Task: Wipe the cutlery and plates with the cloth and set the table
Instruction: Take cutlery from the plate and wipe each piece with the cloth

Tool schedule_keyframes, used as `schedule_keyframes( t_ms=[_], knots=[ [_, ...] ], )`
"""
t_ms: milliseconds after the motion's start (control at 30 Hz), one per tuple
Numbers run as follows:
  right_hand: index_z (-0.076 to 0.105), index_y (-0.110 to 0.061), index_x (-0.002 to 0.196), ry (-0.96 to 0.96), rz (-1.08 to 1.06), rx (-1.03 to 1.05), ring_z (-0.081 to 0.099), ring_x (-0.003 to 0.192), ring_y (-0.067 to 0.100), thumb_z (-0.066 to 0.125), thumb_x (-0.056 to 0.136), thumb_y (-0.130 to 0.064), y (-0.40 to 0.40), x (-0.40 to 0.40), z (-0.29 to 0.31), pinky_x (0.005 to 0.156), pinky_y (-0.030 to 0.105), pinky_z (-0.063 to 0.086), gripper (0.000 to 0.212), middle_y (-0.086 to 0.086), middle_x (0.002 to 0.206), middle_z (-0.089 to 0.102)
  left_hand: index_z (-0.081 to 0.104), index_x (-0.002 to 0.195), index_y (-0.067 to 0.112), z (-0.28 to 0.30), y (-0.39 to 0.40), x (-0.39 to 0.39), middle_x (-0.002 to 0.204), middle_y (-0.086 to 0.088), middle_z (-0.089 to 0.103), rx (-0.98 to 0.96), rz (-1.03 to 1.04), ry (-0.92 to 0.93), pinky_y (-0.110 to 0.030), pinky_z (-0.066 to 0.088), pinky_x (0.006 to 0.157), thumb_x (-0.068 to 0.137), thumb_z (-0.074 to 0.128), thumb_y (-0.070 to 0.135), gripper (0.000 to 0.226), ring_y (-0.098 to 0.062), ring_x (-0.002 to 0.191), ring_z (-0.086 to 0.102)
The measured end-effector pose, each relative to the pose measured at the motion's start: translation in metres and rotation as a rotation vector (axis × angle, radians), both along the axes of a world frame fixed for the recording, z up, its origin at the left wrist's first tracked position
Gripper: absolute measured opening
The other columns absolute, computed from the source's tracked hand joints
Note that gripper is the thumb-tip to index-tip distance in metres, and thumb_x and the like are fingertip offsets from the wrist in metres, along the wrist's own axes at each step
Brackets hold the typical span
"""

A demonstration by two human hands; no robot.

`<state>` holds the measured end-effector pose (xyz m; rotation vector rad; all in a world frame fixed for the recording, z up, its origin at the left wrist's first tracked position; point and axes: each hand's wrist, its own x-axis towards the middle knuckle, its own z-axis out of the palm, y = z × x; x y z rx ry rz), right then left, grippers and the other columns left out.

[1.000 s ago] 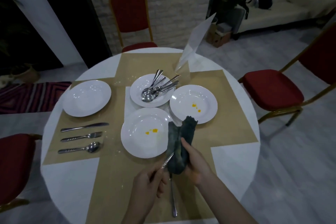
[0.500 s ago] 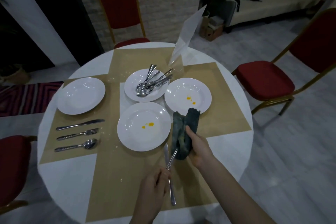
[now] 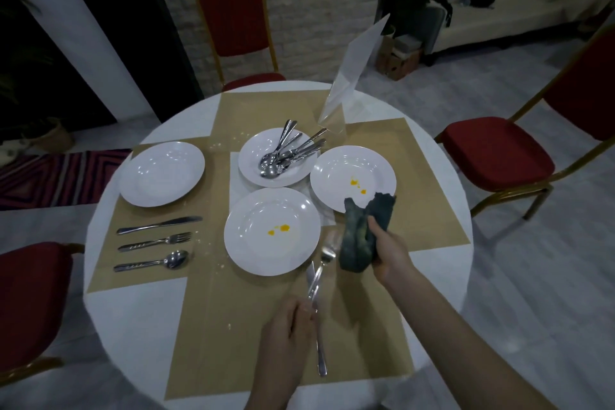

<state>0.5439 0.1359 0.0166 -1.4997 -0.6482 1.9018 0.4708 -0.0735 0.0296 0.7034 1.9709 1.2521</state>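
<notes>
My right hand (image 3: pixel 387 251) grips a dark folded cloth (image 3: pixel 361 236) just right of the near plate (image 3: pixel 271 231), which carries orange spots. My left hand (image 3: pixel 288 331) pinches a fork (image 3: pixel 324 260) by its handle, tines up and free of the cloth. A knife (image 3: pixel 320 346) lies on the mat under the fork. Another stained plate (image 3: pixel 352 180) sits at the right. The middle plate (image 3: pixel 253 156) holds several pieces of cutlery (image 3: pixel 289 151). A clean plate (image 3: pixel 161 173) lies at the left with a knife (image 3: pixel 159 225), fork (image 3: pixel 154 241) and spoon (image 3: pixel 151 263) below it.
The round white table (image 3: pixel 133 316) carries brown mats (image 3: pixel 233 326) and a clear sign stand (image 3: pixel 349 83) at the far side. Red chairs stand at the far side (image 3: pixel 238 30), the right (image 3: pixel 499 153) and the left (image 3: pixel 30 303).
The fork has slid out of the cloth and now stands bare in my left hand. My right hand with the cloth has shifted slightly right.
</notes>
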Motion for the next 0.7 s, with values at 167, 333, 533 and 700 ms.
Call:
schedule_keyframes(
  t_ms=[167, 333, 533, 700],
  knots=[
    [0.069, -0.008, 0.103, 0.131, 0.179, -0.007, 0.071, 0.092, 0.018, 0.062, 0.092, -0.032, -0.027, 0.005, 0.001, 0.072, 0.027, 0.054, 0.028, 0.007, 0.102, 0.075, 0.055, 0.074, 0.013, 0.002, 0.014, -0.015, 0.051, 0.011, 0.044, 0.027, 0.05, 0.014, -0.028, 0.033, 0.054, 0.099, 0.045, 0.022, 0.028, -0.009, 0.051, 0.037],
    [0.067, -0.005, 0.112, 0.278, 0.348, -0.052, 0.071, 0.097, 0.02, 0.057, 0.095, -0.033, -0.068, -0.012, 0.011, 0.07, 0.025, 0.057, 0.034, 0.011, 0.107, 0.073, 0.045, 0.068, 0.019, 0.002, 0.031, -0.005, 0.055, 0.007, 0.046, -0.025, -0.031, 0.17, -0.025, 0.032, 0.052, 0.1, 0.044, 0.018, 0.031, -0.004, 0.05, 0.04],
    [0.066, 0.003, 0.105, -0.04, 0.163, 0.011, 0.07, 0.084, 0.033, 0.065, 0.091, -0.021, -0.039, -0.01, 0.0, 0.083, 0.043, 0.057, 0.028, 0.017, 0.091, 0.073, 0.051, 0.077, 0.004, 0.006, 0.029, 0.012, 0.068, -0.016, 0.056, -0.064, -0.097, 0.158, -0.018, 0.034, 0.049, 0.1, 0.043, 0.018, 0.028, -0.009, 0.054, 0.044],
    [0.064, -0.002, 0.114, -0.065, 0.076, 0.025, 0.065, 0.086, 0.022, 0.06, 0.095, -0.03, 0.006, 0.015, 0.004, 0.073, 0.032, 0.052, 0.034, 0.008, 0.1, 0.07, 0.053, 0.075, 0.0, 0.01, 0.023, 0.017, 0.052, 0.01, 0.051, -0.015, -0.006, 0.092, -0.014, 0.033, 0.046, 0.099, 0.044, 0.016, 0.03, -0.004, 0.046, 0.039]
  ],
)
